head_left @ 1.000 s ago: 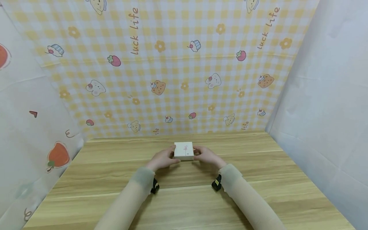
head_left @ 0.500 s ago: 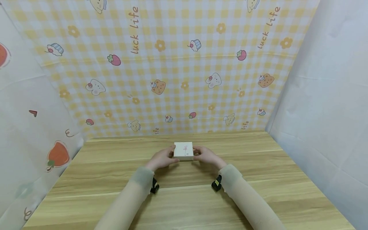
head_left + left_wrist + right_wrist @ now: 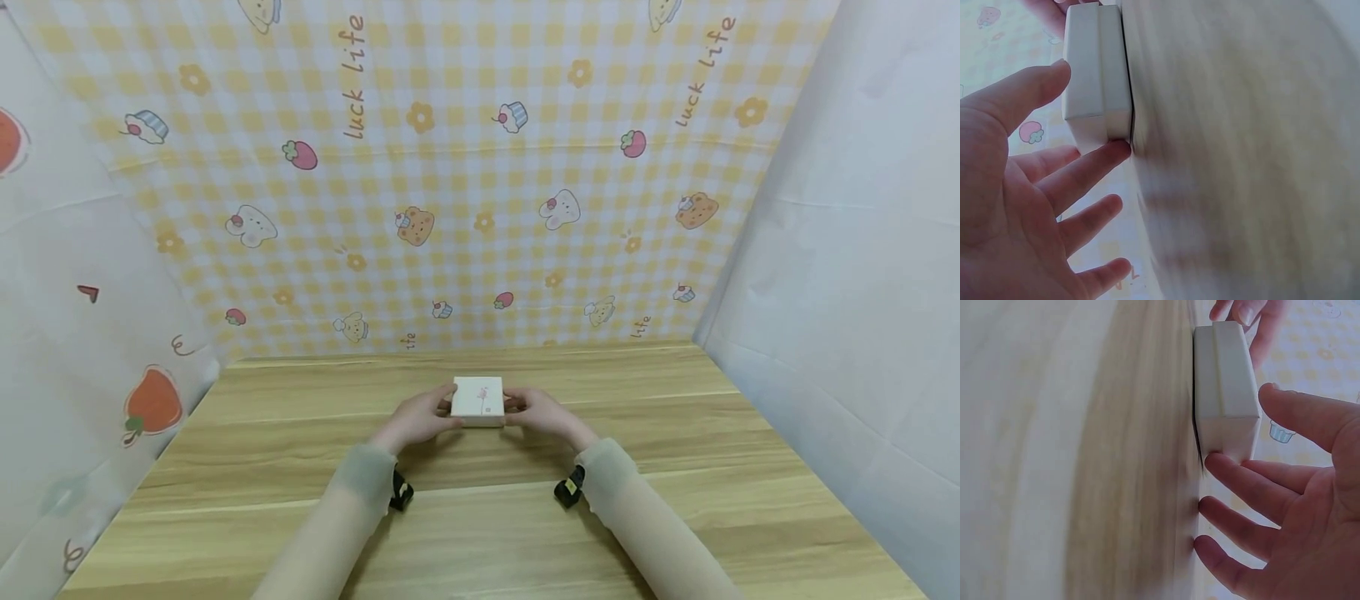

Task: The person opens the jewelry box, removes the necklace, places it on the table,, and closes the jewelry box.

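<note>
White box (image 3: 477, 397) pinched btwn L hand (image 3: 417, 420), R hand (image 3: 547, 417); tbl (image 3: 480, 533) back edge nr, side edges far.

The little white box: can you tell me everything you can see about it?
The box is creamy white, square-looking and low, and seems to be cardboard. Its lid is shut, with a seam above the base. On top is a pink flower with a thin stem and a tiny mark beside it. It's level, lid up, toward the table's far edge; I can't tell whether it's quite touching the wood. The left hand and right hand hold opposite sides.
</note>
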`<control>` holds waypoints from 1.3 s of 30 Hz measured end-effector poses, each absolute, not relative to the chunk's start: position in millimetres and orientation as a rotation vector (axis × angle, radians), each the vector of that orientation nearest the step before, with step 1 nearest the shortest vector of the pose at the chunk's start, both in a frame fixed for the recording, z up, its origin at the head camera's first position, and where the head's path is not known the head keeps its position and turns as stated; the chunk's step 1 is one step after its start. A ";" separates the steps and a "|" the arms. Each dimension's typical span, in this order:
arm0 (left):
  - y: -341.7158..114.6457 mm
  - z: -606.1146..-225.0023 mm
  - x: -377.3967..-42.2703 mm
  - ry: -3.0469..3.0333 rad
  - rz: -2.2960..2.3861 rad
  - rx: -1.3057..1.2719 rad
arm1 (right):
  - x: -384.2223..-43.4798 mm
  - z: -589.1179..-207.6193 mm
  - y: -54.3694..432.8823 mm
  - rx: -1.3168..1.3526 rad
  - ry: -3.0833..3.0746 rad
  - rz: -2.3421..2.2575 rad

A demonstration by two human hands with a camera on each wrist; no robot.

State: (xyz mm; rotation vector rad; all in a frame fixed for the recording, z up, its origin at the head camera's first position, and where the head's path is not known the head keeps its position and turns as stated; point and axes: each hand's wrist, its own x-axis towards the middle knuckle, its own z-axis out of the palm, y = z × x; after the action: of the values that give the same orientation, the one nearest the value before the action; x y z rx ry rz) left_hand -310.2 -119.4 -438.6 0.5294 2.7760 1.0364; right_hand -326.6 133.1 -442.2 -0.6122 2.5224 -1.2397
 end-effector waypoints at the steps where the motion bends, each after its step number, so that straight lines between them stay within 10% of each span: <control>1: -119.3 -438.1 -309.2 2.777 1.032 0.533 | -325.9 -442.2 133.3 -0.610 2.524 -1.238; 39: -117.2 -439.1 -300.2 2.710 1.057 0.511 | -323.6 -443.1 145.7 -0.468 2.423 -1.388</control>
State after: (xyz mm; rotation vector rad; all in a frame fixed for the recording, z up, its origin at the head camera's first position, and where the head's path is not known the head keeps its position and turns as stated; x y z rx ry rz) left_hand -300.2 -117.2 -439.1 0.5109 2.7099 1.0569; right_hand -323.6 145.7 -443.1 -0.4679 2.4231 -1.3879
